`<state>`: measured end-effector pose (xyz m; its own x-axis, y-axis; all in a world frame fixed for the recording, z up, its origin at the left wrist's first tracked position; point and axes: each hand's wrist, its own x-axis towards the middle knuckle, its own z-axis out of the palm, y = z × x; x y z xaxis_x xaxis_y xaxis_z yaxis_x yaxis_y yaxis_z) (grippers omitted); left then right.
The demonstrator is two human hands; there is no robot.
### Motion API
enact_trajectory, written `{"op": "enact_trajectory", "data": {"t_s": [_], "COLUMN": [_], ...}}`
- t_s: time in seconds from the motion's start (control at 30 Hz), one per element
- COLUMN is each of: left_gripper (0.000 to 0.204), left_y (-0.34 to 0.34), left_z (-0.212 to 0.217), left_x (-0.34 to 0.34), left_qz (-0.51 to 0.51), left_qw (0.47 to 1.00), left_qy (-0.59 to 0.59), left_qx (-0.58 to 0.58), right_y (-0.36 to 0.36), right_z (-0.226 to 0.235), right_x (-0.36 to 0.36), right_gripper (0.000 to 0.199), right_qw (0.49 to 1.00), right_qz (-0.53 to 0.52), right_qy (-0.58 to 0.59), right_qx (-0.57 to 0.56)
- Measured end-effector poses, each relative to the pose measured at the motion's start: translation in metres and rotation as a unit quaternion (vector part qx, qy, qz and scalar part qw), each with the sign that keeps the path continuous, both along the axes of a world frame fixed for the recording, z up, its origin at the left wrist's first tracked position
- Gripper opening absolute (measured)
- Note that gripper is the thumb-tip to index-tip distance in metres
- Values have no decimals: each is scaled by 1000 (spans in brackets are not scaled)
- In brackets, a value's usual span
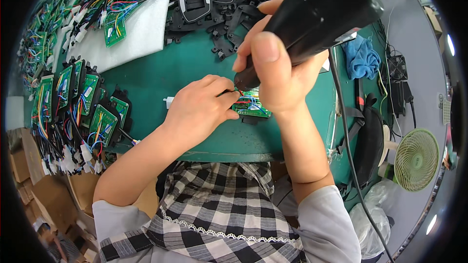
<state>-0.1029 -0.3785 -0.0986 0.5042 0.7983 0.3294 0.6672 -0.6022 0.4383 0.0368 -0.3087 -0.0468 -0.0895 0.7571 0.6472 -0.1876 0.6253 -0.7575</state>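
Observation:
My right hand is wrapped round a black electric screwdriver, held tilted with its nose pointing down. The nose is over a green circuit board with red, blue and white wires, seated on a black plastic part at the table's near middle. The tip itself is hidden behind my fingers. My left hand has its fingers curled at the board's left edge, gripping it. A white connector sticks out to the left of that hand.
Finished-looking boards in black frames stand at the left, wires hanging. More wired boards lie on white foam. Black plastic frames are piled at the back. Right: a blue cloth, a black cord and a green fan.

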Motion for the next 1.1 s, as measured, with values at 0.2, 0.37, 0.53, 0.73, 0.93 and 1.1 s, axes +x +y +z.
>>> {"op": "enact_trajectory", "data": {"t_s": [0.2, 0.37, 0.53, 0.73, 0.93, 1.1], "left_gripper": [33, 35, 27, 19, 18, 13], "left_y": [-2, 1, 4, 7, 7, 7], "left_z": [4, 2, 0, 2, -1, -6], "left_x": [3, 3, 5, 6, 4, -4], "left_qz": [17, 4, 0, 7, 14, -19], "left_qw": [999, 1000, 999, 998, 998, 999], "left_qy": [-10, -7, -28, -27, -33, -44], "left_qx": [-29, -19, -24, -52, -43, -17], "right_y": [0, 1, 15, 27, 26, 23], "right_z": [-2, 3, 54, 64, 54, 46], "right_x": [0, 9, 63, 76, 68, 89], "right_gripper": [56, 58, 60, 59, 57, 45], "right_qw": [999, 999, 981, 960, 953, 886], "right_qz": [28, -8, -186, -239, -279, -374], "right_qy": [-30, -41, 48, -50, -46, -223], "right_qx": [10, 6, 37, 135, 110, 159]}}
